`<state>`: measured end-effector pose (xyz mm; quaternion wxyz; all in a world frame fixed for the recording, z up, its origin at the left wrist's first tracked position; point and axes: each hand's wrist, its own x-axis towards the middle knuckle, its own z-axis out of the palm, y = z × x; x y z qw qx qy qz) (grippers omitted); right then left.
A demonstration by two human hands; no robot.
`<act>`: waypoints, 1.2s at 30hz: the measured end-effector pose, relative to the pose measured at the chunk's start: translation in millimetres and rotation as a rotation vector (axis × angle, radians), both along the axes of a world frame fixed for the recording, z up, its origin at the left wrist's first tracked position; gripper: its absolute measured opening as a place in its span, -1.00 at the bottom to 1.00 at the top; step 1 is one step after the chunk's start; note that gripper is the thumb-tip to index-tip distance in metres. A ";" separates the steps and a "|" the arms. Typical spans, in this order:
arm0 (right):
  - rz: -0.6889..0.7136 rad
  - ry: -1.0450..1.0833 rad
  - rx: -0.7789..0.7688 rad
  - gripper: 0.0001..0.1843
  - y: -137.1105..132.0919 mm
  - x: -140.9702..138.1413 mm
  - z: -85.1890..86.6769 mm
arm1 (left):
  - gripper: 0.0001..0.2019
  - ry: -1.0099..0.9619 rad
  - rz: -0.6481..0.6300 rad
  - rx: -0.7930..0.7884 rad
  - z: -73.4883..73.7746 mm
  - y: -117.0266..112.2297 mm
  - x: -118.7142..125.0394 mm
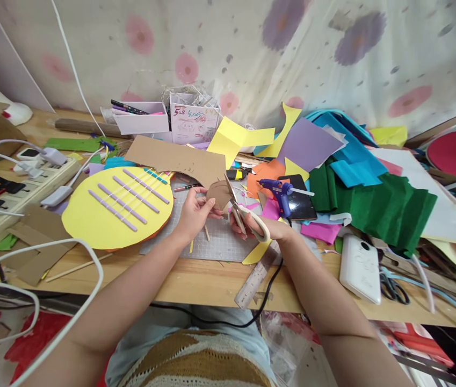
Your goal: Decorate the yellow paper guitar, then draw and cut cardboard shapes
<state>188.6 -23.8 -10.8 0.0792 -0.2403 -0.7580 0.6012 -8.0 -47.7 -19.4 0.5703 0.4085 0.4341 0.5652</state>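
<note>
My left hand (196,210) pinches a small rounded piece of brown cardboard (218,194) over the grey cutting mat (211,244). In my right hand (247,224) is a pair of scissors (260,224) with pale handles. Their blades are at the right edge of the cardboard piece; whether they bite into it I cannot tell. Left of my hands lies a yellow rounded paper shape (78,215) crossed by purple strips and white strings. Behind the held piece rests a longer brown cardboard sheet (171,156).
A blue glue gun (280,191) lies on a dark tablet (306,207). Green crepe paper (389,207) and a white power bank (360,266) are to the right. A ruler (254,282) overhangs the front edge. Power strips (22,188) and cables crowd the left.
</note>
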 end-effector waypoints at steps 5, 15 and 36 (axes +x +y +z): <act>-0.027 0.045 -0.037 -0.29 1.9 2.0 -0.3 | -0.65 -0.005 -0.032 -0.020 -1.6 -1.1 1.5; 0.089 -0.012 -0.074 -0.25 4.2 13.6 5.4 | -0.66 0.012 -0.112 -0.113 4.4 -4.6 0.1; 0.035 -0.004 -0.253 -0.27 7.1 19.6 4.2 | -0.69 -0.034 -0.313 -0.276 0.3 1.2 -8.7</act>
